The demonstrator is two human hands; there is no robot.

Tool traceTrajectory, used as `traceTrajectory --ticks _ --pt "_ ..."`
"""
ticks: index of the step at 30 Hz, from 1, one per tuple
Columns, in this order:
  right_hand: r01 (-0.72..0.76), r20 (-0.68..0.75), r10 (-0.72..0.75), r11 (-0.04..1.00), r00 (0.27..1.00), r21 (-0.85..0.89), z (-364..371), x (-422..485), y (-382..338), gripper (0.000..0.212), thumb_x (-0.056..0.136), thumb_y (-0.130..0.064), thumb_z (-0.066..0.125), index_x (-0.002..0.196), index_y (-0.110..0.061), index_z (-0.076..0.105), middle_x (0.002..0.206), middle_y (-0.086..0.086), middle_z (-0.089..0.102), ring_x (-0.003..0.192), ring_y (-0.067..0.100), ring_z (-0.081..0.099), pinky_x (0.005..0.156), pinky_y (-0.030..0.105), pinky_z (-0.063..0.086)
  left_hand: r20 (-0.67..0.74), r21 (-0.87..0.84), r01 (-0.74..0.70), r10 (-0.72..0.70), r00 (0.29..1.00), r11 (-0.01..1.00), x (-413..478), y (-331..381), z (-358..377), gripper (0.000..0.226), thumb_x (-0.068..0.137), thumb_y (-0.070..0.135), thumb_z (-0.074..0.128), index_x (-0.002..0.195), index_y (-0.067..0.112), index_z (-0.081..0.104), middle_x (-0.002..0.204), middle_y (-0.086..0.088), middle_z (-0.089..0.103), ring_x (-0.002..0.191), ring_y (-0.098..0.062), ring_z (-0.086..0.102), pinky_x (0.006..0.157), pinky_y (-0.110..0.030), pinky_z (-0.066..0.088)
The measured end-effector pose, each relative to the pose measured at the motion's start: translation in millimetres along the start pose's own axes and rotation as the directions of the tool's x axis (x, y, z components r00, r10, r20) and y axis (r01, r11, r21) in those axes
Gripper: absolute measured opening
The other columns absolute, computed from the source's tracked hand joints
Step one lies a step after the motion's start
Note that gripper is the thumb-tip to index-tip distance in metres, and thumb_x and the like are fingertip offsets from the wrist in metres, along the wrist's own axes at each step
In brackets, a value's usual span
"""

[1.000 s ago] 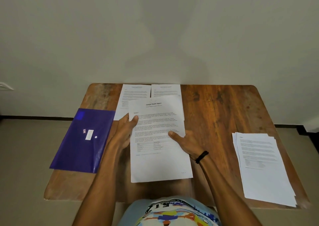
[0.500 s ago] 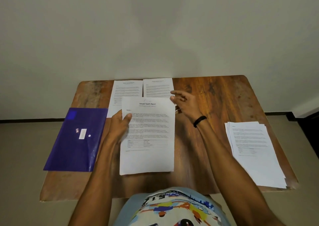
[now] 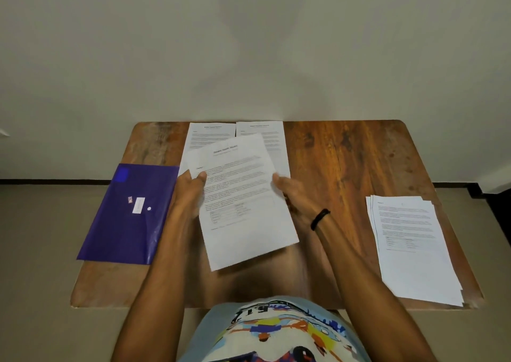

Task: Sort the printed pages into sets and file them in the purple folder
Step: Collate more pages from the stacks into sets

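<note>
1. My left hand (image 3: 190, 193) pinches the left edge of one printed page (image 3: 243, 201), thumb on top; my right hand (image 3: 293, 198) holds its right edge, fingers hidden beneath. The sheet is tilted, raised above the counter (image 3: 345, 168).
2. Two sorted pages (image 3: 235, 132) lie side by side at the far edge, partly covered by the held sheet; the unsorted stack (image 3: 414, 248) rests at right, well apart.
3. The purple folder (image 3: 130, 212) lies closed at left, overhanging the counter edge.
4. Handling, as I judge it: the sheet is light, limp and easily creased; grip opposite edges, lightly.
</note>
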State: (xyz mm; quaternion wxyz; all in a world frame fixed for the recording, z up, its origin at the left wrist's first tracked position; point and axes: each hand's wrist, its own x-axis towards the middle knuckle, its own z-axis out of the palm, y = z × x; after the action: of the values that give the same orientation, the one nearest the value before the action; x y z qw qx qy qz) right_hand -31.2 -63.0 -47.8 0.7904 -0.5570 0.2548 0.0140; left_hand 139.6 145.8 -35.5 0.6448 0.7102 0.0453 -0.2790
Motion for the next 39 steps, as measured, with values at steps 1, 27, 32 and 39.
traceTrajectory --ticks 1,27,32,39 --pt "-0.030 0.052 0.030 0.999 0.998 0.015 4.2 -5.6 11.6 0.042 0.097 -0.037 0.064 0.129 -0.010 0.061 0.124 0.009 0.070 0.110 0.033 0.068 0.091 0.048 0.055 -0.034 -0.018 0.011 -0.012 0.999 1.000 1.2 0.6 -1.1 0.013 0.101 0.015 0.056 0.105 0.017 0.068 0.100 -0.003 0.076 0.093 -0.026 0.074 0.079 -0.046 0.061" --pt "-0.223 -0.354 -0.140 0.554 0.925 -0.802 -47.7 173.9 71.9 0.030 0.102 -0.024 0.048 0.128 -0.016 0.060 0.119 0.011 0.064 0.106 0.027 0.060 0.096 0.040 0.051 -0.265 0.530 -0.186 0.370 0.891 0.827 0.4 -36.9 14.8 0.020 0.105 0.019 0.048 0.110 0.005 0.061 0.098 0.002 0.061 0.079 0.002 0.054 0.062 -0.001 0.037" --pt "-0.183 -0.241 -0.214 0.260 0.947 -0.948 -47.8 241.6 73.9 0.043 0.102 -0.020 0.052 0.144 -0.010 0.048 0.136 0.019 0.047 0.122 0.033 0.048 0.101 0.037 0.045 -0.265 0.618 -0.189 0.429 0.864 0.763 3.9 -45.3 12.8 0.022 0.103 0.017 0.050 0.104 0.000 0.062 0.093 0.000 0.061 0.078 -0.009 0.056 0.059 -0.007 0.036" --pt "-0.247 -0.277 -0.217 0.157 0.936 -0.956 -43.2 266.9 89.9 0.045 0.101 -0.028 0.055 0.141 -0.011 0.045 0.134 0.017 0.048 0.122 0.031 0.048 0.101 0.040 0.044 -0.259 0.624 -0.170 0.407 0.876 0.763 3.4 -57.9 6.2 0.023 0.103 0.020 0.050 0.102 0.001 0.062 0.091 0.001 0.063 0.073 0.005 0.055 0.058 -0.011 0.039"
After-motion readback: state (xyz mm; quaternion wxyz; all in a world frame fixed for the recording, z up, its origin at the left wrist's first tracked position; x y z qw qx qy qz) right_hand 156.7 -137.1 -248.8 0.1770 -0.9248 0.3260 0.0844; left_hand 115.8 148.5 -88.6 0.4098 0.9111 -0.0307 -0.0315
